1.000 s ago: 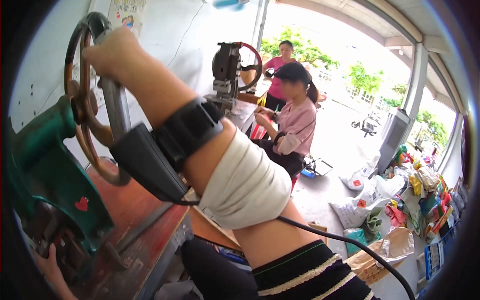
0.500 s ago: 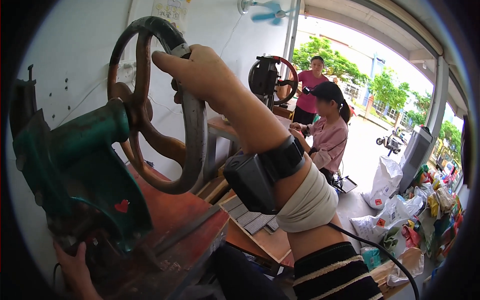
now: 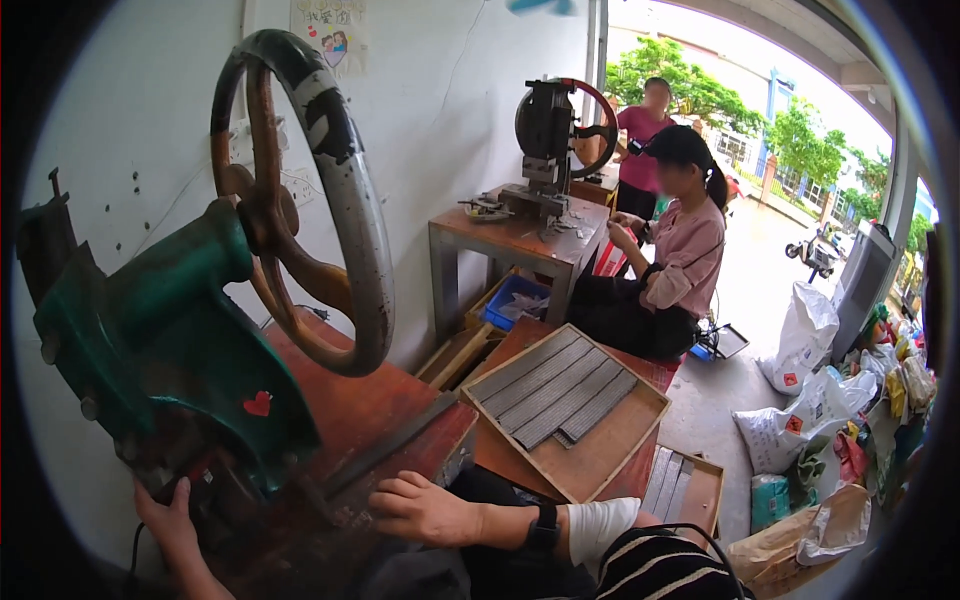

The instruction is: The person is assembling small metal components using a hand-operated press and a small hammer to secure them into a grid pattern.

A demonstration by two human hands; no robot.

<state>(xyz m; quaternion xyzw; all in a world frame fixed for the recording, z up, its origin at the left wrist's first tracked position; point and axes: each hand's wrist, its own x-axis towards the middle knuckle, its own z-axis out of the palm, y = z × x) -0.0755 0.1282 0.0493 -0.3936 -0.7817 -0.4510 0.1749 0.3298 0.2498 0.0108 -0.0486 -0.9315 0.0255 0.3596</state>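
A green hand press [image 3: 190,330] with a red heart sticker stands at the left on a reddish worktable [image 3: 350,390]. Its big handwheel [image 3: 375,250], worn grey and black on the rim with brown spokes, has no hand on it. My left hand [image 3: 170,520] is at the foot of the press, thumb up and fingers curled into its shadow; what they grip there is hidden. My right hand [image 3: 425,508] is by the table's front edge, over my dark-clothed lap, fingers loosely bent and apart, holding nothing. A black band and a white wrap circle that forearm.
A wooden tray [image 3: 620,440] of grey ridged strips lies right of the table, a second tray [image 3: 700,490] below it. Beyond, a person in pink [image 3: 685,240] sits beside another press [image 3: 548,140]; another person stands behind. White sacks [image 3: 800,340] line the right.
My right hand has let go of the handwheel rim and come down to the table's front edge. My left hand stays at the press foot. The view has shifted, showing more trays.
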